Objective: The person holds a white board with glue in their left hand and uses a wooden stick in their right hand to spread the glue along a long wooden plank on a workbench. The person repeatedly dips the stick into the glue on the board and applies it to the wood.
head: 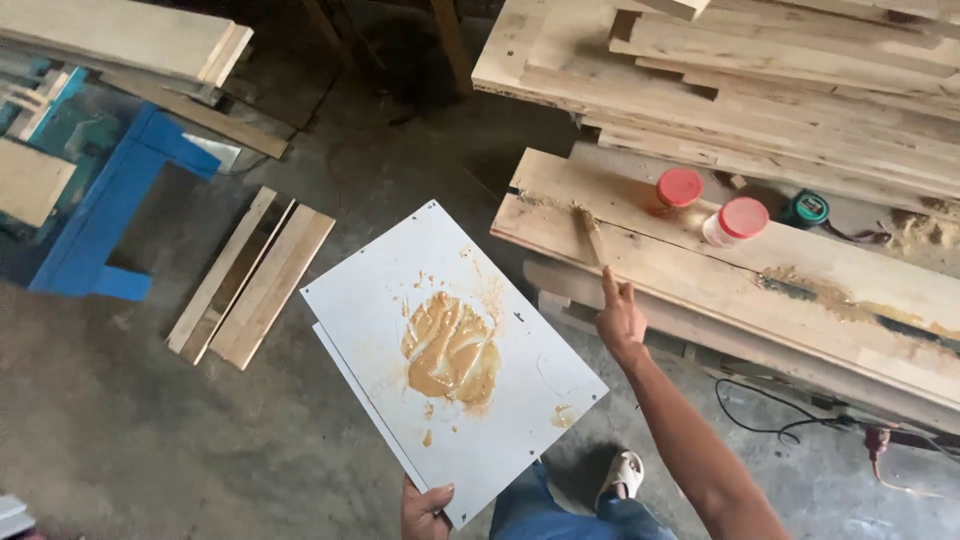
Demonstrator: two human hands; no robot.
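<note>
A flat white board smeared with a thick tan paste point(452, 348) hangs tilted over the concrete floor point(130, 430), gripped at its near bottom corner by the left hand point(424, 510), whose fingers curl over the edge. A second thin white sheet seems to lie under it, its edge showing along the lower left side. The paste sits in a lump near the middle of the board, with smaller drips below it and toward the right corner.

The right hand point(620, 318) is stretched out well away from the board, its fingers closed on the end of a narrow wooden spreader stick point(590, 233) that points up and away. The far tip of the stick rests on a long pale wooden plank point(720, 285), where a smear of the same tan paste runs along the plank's edge.

Farther along that plank stand two small jars with red lids point(735, 221), close together, and just past them lies a green tape measure point(806, 208). Behind them rises a stack of rough light planks point(760, 90). To the left of the board, short loose boards point(250, 280) lie on the floor beside a blue metal frame point(110, 215). A black cable point(790, 425) trails under the planks on the right, and a foot in a pale sandal point(622, 472) shows below the board.
</note>
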